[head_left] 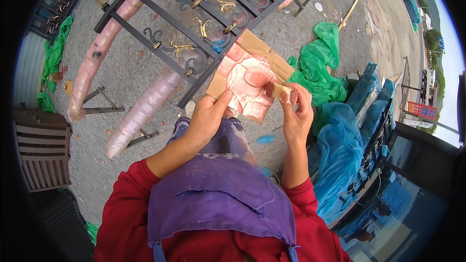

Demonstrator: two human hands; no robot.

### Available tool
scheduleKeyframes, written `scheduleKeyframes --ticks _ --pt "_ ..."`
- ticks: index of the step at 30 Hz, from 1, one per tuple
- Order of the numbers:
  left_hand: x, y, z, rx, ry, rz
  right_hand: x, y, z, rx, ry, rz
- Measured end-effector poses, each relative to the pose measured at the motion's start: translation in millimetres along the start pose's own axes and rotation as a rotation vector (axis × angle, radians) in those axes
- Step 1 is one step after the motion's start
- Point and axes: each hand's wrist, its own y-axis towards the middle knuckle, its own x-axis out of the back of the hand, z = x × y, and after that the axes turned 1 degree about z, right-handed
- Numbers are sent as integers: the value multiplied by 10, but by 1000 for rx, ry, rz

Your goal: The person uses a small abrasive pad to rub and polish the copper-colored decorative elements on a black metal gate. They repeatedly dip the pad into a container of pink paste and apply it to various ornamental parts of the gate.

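Observation:
My left hand (209, 117) grips the near left edge of a piece of brown cardboard (258, 44), thumb on top. Spread over the cardboard is a crumpled pink sheet (241, 74), with a darker round reddish patch (257, 77) in its middle. Between the fingertips of my right hand (297, 111) is a small tan pad with reddish stains (282, 93), held at the sheet's right side; I cannot tell whether they touch. Just beyond the cardboard lies a black metal railing panel (165, 19) with scrolls and gold-coloured ornaments.
Pink-wrapped poles (145, 111) on metal legs support the railing. Green netting (318, 63) lies to the right, near blue-wrapped railings (342, 150). A wooden stick (351, 8) rests on the concrete ground. Brown slatted panels (42, 145) stand at the left.

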Motion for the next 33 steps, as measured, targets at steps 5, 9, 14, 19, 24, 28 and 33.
scheduleKeyframes --ticks 5,9,14,19,24,28,33 --pt "-187 259 20 -14 10 -105 10 443 -205 64 -92 147" --pt "-427 440 37 -6 -82 -258 104 905 -470 118 -60 326" --pt "-684 581 144 -35 -252 -396 -1 1363 -502 335 -93 457" --pt "-699 589 325 -24 -374 -546 -66 1475 -501 271 -131 596" --pt "-568 569 429 -43 -454 -603 -411 1326 -413 382 -100 771" --pt "-319 510 701 -39 -554 -700 -652 1374 -440 332 -196 785" --pt "330 274 1070 -187 -746 -901 -1296 1118 -645 -108 326 695"
